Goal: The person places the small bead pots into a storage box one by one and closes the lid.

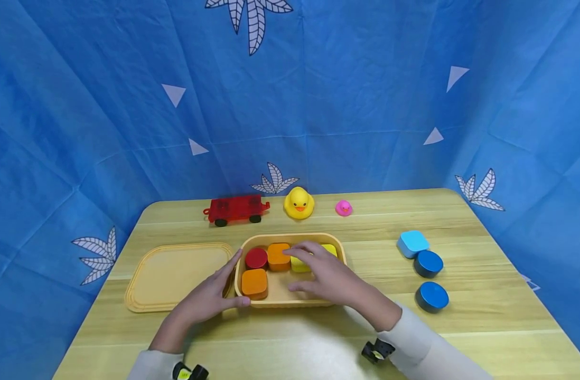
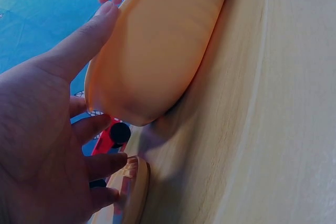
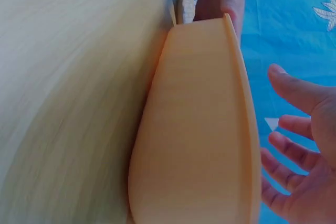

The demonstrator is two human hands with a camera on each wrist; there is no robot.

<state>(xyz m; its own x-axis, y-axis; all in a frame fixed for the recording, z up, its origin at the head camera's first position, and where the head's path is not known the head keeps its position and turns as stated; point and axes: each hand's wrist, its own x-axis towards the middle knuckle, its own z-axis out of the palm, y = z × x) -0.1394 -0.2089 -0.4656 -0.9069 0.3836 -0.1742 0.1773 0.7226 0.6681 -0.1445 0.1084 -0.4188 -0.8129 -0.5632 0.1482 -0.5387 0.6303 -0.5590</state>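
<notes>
A tan oblong box (image 1: 290, 304) stands on the table with toy blocks inside. My left hand (image 1: 206, 303) holds its left end, thumb (image 2: 100, 24) at the near rim and fingers around the end wall. Over the right half of the box is my right hand (image 1: 325, 274), fingers spread and nothing between them. Inside sit a round red block (image 1: 256, 258), an orange block (image 1: 278, 257) beside it and another orange block (image 1: 254, 284) at the near left. Yellow (image 1: 299, 265) shows partly under my right fingers.
A tan lid (image 1: 176, 277) lies left of the box. Behind are a red toy wagon (image 1: 235, 208), a yellow duck (image 1: 299, 203) and a small pink duck (image 1: 344, 208). At right sit a light blue block (image 1: 412, 243) and two round dark blue blocks (image 1: 431, 296).
</notes>
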